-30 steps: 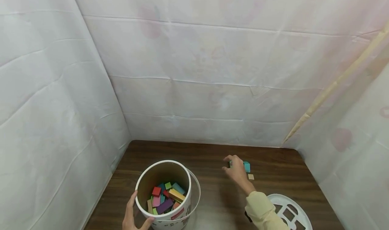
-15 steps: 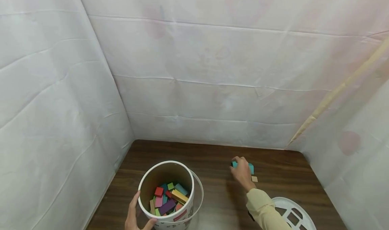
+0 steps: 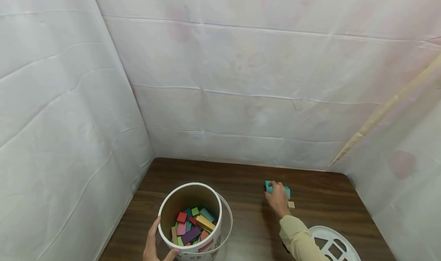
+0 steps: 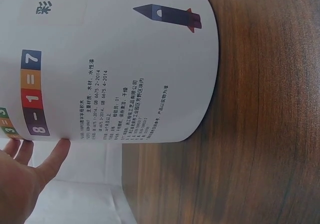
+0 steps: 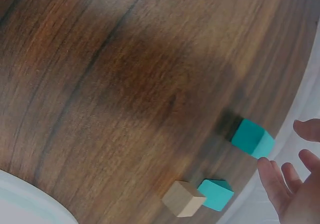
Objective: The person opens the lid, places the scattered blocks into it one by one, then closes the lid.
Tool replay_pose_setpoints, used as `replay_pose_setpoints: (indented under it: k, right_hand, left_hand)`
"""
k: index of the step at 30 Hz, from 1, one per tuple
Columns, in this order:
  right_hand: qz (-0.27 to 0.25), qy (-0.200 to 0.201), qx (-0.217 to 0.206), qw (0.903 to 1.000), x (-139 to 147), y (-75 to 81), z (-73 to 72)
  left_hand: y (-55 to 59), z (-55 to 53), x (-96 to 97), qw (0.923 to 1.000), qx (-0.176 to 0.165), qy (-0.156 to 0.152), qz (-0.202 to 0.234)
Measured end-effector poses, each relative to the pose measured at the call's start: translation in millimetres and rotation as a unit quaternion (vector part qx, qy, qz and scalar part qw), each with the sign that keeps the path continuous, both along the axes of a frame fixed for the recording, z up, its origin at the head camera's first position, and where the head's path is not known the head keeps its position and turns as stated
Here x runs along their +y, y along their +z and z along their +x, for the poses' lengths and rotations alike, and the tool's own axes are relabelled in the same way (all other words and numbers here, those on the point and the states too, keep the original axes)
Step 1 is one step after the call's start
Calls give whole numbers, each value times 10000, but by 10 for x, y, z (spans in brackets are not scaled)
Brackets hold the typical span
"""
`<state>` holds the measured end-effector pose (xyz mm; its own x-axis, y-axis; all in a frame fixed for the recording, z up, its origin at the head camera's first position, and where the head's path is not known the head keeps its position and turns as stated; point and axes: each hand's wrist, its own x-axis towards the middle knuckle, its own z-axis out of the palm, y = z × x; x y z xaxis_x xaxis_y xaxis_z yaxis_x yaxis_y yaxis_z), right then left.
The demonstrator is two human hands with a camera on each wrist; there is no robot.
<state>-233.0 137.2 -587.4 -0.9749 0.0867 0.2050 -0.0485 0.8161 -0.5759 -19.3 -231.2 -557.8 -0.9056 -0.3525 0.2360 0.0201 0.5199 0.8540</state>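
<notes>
A white bucket (image 3: pixel 220 236) with printed sides and a wire handle stands at the front of the table, holding several coloured blocks (image 3: pixel 191 234). My left hand (image 3: pixel 153 243) rests against it, thumb and fingers spread along the near left rim. In the left wrist view, the fingertips touch the printed wall. At the back right, my right hand (image 3: pixel 276 200) reaches over two teal blocks. In its wrist view, one teal block (image 5: pixel 248 136) lies by my fingertips, thumb and fingers apart. The second teal block (image 5: pixel 216 193) sits beside a plain wooden block (image 5: pixel 183 199).
A round white lid (image 3: pixel 350 246) with shaped cutouts lies at the front right, partly behind the sleeve (image 3: pixel 297 234). Pale fabric walls (image 3: pixel 241 111) enclose the dark wooden table (image 3: pixel 241 199) at the back and sides.
The right hand has settled lower over the teal blocks, its fingers coming toward the left one. The head view has shifted slightly. The left hand stays on the bucket.
</notes>
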Motion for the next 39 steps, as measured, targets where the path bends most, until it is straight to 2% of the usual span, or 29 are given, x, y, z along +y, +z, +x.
replay_pose_setpoints:
  k: [6, 12, 17, 23, 26, 32, 39]
  right_hand:
    - [168, -141, -183, 9996, 15, -97, 14]
    - [323, -266, -147, 9990, 65, -171, 9]
    - [257, -235, -257, 9991, 103, -217, 12]
    - [308, -102, -440, 9985, 100, -261, 19]
    - [271, -53, -471, 9985, 71, -291, 45]
    - [130, -259, -338, 9990, 22, -371, 95]
    - [165, -407, -177, 9989, 50, -448, 83]
  left_hand:
    - [-5, 38, -5, 9999, 97, -64, -42]
    - [-39, 64, -11, 9995, 301, -67, -94]
    - [-31, 109, -15, 9991, 370, -35, -185]
    - [10, 159, -29, 9999, 127, -12, -81]
    - [10, 183, -57, 9998, 149, 1, -166]
    - [-2, 201, -99, 9992, 77, -143, -375]
    - [-7, 204, -86, 9996, 64, -206, -208]
